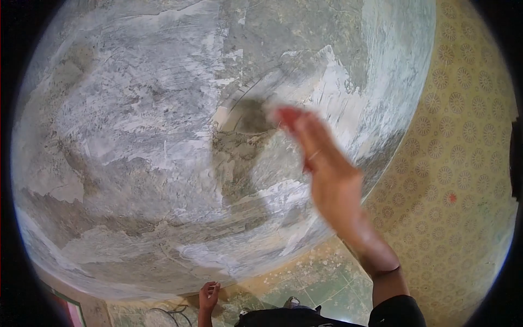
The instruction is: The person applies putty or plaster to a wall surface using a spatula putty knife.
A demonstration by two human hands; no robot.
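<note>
In front of me stands a wall (pixel 136 120) with patchy grey and white plaster. My right hand (pixel 335 182) is raised against its right part, the fingers wrapped round a red hand tool (pixel 289 117). Motion blurs the tool's front end, and the palm covers much of the rest, so I cannot tell its exact kind. A dark shadow falls on the plaster just left of it. Low in the view, my left hand (pixel 208 296) hangs near the foot of the wall, its fingers loosely bent and apart with nothing visible in them.
To the right, a yellowish wall (pixel 447 152) with a round flower pattern meets the plastered one at a corner. Green floor tiles (pixel 327 283) below carry pale specks. A dark cable or hose (pixel 177 316) lies at the bottom left, near a green-edged opening (pixel 73 308).
</note>
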